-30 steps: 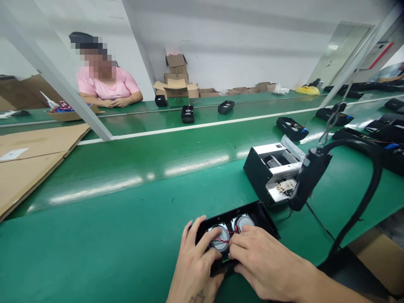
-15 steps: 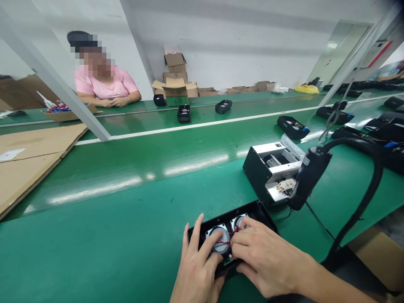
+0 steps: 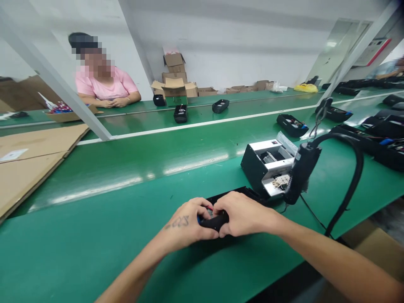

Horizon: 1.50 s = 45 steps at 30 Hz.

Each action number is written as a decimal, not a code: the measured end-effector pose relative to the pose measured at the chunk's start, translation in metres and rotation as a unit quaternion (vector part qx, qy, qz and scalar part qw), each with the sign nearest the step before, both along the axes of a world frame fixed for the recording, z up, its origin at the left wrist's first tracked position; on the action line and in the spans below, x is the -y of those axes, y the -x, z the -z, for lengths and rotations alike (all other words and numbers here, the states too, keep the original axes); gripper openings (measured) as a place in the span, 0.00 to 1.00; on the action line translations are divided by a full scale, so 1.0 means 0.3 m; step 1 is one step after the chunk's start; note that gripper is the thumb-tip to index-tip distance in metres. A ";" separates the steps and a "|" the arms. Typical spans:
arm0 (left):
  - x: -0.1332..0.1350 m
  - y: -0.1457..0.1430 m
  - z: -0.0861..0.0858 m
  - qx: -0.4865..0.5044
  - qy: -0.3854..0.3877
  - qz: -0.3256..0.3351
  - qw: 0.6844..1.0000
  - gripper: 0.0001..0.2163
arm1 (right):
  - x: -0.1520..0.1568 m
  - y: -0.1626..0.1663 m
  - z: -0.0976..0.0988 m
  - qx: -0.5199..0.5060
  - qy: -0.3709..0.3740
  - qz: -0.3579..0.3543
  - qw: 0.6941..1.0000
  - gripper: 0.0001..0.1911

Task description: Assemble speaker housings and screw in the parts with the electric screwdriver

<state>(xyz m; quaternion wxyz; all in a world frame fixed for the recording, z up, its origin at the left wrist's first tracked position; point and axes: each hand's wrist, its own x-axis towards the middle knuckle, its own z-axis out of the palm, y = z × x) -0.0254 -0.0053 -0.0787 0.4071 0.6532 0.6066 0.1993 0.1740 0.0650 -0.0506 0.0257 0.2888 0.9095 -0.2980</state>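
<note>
In the head view, both my hands are on a black speaker housing [image 3: 217, 221] on the green bench top. My left hand [image 3: 189, 221] grips its near left side, with thumb outside and fingers curled over the wall. My right hand [image 3: 244, 213] grips the same near wall further right, and the two thumbs almost meet. A bit of red and blue wire shows between the fingers. Most of the housing's inside is hidden by my hands. Just beyond it stands a black and silver screw feeder [image 3: 252, 168], with a black electric screwdriver [image 3: 301, 172] hanging in front.
A thick black cable [image 3: 358, 168] loops down on the right. Several black housings [image 3: 292, 125] lie along the line. Flat cardboard [image 3: 38, 155] lies on the left. A co-worker in a pink shirt [image 3: 109, 86] sits across the bench, beside an open carton [image 3: 175, 86].
The housing has tilted so that its near wall faces up toward me. Both hands have moved from the speakers and wires inside to a grip on that wall.
</note>
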 end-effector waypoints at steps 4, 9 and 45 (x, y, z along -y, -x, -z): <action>-0.057 0.031 -0.027 0.016 0.036 0.007 0.999 0.11 | -0.075 0.035 -0.032 -0.005 0.035 0.003 0.999 0.16; -0.066 0.044 -0.026 0.024 0.057 0.010 0.998 0.10 | -0.098 0.026 -0.002 -0.031 0.067 -0.011 0.997 0.15; -0.082 0.036 -0.022 0.042 0.127 -0.009 0.991 0.16 | -0.083 0.037 0.005 0.027 0.004 -0.015 1.000 0.19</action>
